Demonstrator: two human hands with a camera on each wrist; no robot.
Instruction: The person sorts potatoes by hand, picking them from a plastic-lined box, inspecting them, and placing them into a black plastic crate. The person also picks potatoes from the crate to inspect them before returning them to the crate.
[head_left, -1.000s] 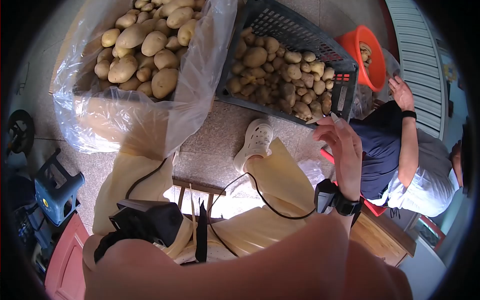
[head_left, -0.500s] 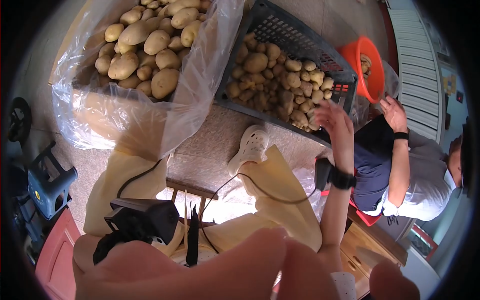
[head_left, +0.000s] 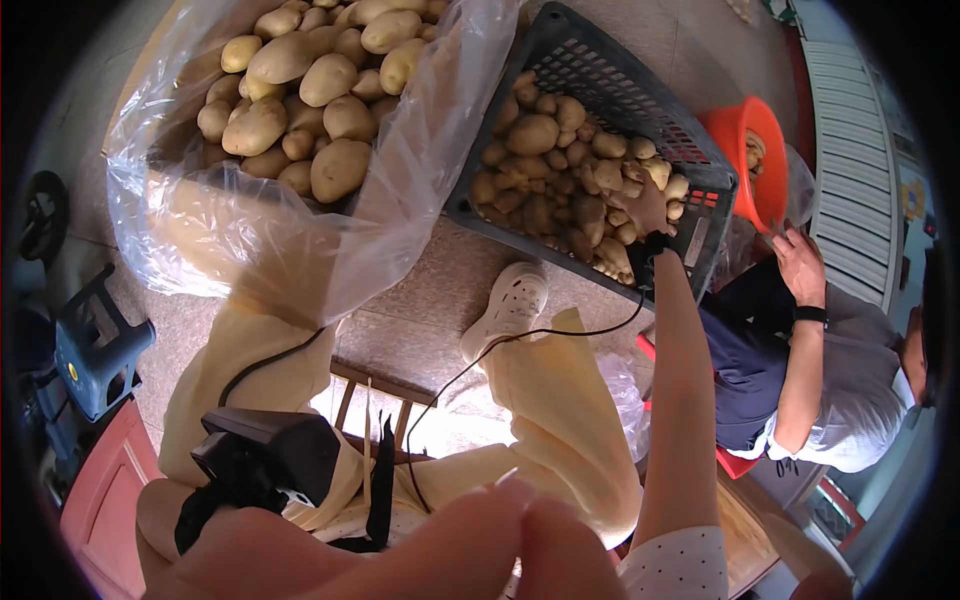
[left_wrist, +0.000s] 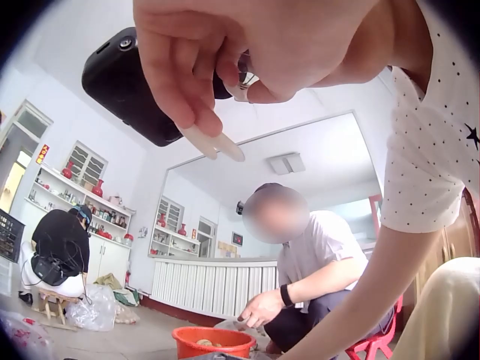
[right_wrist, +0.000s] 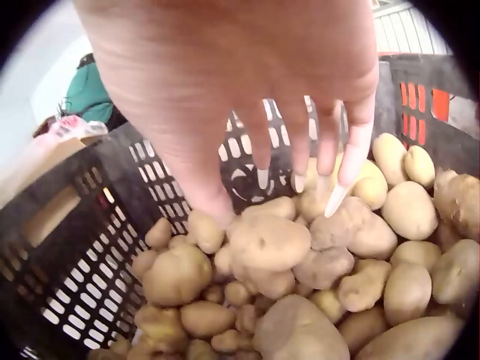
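Note:
My right hand reaches down into a black plastic crate that holds a heap of small and medium potatoes. In the right wrist view its fingers point down, fairly straight, with the long nails among the potatoes; the thumb tip is right at a small potato. My left hand is raised close to the head camera, blurred at the bottom of the head view. The left wrist view shows that hand with fingers loosely bent beside a black device, no potato in them.
Left of the crate stands a cardboard box lined with clear plastic, full of larger potatoes. An orange bucket stands right of the crate, by a seated person. A black cable crosses my legs. A blue stool is at left.
My right hand has gone from above the crate's near right corner forward and down into the potatoes. My left hand has stayed raised, low in the head view. The view has shifted slightly.

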